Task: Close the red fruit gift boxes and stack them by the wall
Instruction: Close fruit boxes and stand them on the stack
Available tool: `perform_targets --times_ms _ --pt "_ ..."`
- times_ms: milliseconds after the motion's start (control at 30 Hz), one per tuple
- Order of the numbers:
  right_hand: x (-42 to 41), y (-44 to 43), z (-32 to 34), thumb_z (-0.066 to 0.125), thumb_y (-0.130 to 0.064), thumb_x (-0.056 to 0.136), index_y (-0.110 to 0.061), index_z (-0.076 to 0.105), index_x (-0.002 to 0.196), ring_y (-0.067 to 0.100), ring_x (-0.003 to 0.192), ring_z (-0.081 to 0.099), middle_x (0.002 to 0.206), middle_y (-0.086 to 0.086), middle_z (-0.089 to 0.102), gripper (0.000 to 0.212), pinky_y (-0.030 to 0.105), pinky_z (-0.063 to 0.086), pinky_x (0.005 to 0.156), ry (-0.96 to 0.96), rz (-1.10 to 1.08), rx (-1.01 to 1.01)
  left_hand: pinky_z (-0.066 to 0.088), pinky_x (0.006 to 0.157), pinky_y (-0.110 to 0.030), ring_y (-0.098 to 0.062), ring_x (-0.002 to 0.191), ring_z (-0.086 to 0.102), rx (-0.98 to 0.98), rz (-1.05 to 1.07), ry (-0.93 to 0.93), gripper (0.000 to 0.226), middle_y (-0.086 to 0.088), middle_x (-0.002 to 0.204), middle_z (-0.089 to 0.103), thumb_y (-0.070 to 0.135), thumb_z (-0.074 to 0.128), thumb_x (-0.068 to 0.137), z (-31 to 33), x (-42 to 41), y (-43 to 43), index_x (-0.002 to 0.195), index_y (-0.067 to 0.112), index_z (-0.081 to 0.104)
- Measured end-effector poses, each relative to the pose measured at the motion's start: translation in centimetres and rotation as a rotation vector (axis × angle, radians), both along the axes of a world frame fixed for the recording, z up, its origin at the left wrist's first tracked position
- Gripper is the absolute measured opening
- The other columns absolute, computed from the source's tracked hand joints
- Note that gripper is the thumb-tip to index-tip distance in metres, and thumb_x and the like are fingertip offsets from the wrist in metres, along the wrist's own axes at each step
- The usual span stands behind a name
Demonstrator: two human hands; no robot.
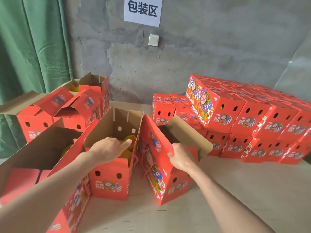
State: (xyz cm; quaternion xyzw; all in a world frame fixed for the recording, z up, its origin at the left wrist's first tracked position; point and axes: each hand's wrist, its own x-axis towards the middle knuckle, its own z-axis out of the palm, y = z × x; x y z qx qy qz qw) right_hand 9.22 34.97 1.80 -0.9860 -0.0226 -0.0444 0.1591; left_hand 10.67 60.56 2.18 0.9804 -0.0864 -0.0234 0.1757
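An open red fruit gift box point(107, 182) stands in the middle of the table, with yellow fruit point(130, 138) inside. My left hand point(107, 148) lies over its near brown end flap, fingers curled down over the flap's edge and thumb pointing right. A second open red box point(168, 184) stands touching it on the right. My right hand point(180, 157) grips the top edge of that box's red side flap, beside a raised brown flap point(186, 132). Closed red boxes point(252, 121) are stacked in two layers by the wall at the right.
Several more open red boxes point(64, 108) stand at the left and near left point(38, 148), flaps up. A green curtain point(32, 47) hangs at the left. The grey wall carries a paper sign point(143, 10) and a switch point(153, 40). Bare table point(218, 190) lies at the front right.
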Motion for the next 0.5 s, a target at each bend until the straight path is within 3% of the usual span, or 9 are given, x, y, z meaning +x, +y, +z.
perform_targets --times_ms 100,167,267,367,467,500 --pt "-1.8 -3.5 0.7 0.058 -0.016 0.090 -0.005 0.058 0.094 0.030 0.096 0.062 0.103 0.012 0.067 0.011 0.032 0.045 0.073 0.063 0.124 -0.030 0.042 0.057 -0.031 -0.025 0.063 0.058 -0.080 0.115 -0.139 0.055 -0.007 0.064 0.057 0.048 0.037 0.097 0.9 -0.7 -0.6 0.059 0.012 0.052" --pt "-3.0 -5.9 1.3 0.060 -0.012 0.089 -0.009 0.057 0.087 0.025 0.089 0.062 0.092 0.005 0.066 0.005 0.030 0.046 0.072 0.108 0.208 -0.006 0.038 0.056 -0.029 -0.026 0.067 0.057 -0.223 0.121 -0.251 0.043 -0.005 0.070 0.054 0.036 0.047 0.095 1.3 -0.9 -2.0 0.070 0.002 0.058" --pt "-4.3 -9.7 2.2 0.061 -0.006 0.090 -0.016 0.050 0.075 0.009 0.075 0.057 0.080 -0.005 0.060 0.020 0.017 0.040 0.062 0.193 0.296 0.052 0.044 0.077 -0.032 -0.028 0.094 0.057 -0.395 0.074 -0.360 0.021 -0.007 0.095 0.061 0.022 0.050 0.095 2.0 -0.9 -5.3 0.092 0.005 0.063" --pt "-5.3 -13.8 2.7 0.058 -0.007 0.092 -0.020 0.052 0.075 -0.007 0.069 0.051 0.079 -0.009 0.057 0.023 0.012 0.038 0.065 0.271 0.358 0.072 0.041 0.089 -0.032 -0.031 0.110 0.054 -0.469 0.078 -0.384 0.027 -0.016 0.115 0.060 0.016 0.048 0.096 2.4 -0.9 -9.0 0.115 0.000 0.059" --pt "-5.7 -17.8 2.6 0.058 -0.010 0.093 -0.013 0.063 0.088 0.003 0.082 0.058 0.088 -0.008 0.064 0.008 0.017 0.044 0.076 0.335 0.345 0.128 0.040 0.081 -0.030 -0.032 0.104 0.058 -0.546 0.106 -0.334 0.027 -0.016 0.111 0.064 0.018 0.047 0.097 1.8 -0.9 -11.6 0.116 0.003 0.059" --pt "-5.8 -18.9 2.4 0.059 -0.010 0.092 -0.016 0.064 0.085 0.003 0.080 0.058 0.084 -0.012 0.065 0.010 0.014 0.043 0.072 0.351 0.342 0.166 0.040 0.079 -0.030 -0.032 0.102 0.059 -0.555 0.111 -0.286 0.026 -0.016 0.109 0.065 0.019 0.048 0.097 1.4 -0.9 -12.2 0.115 0.004 0.060"
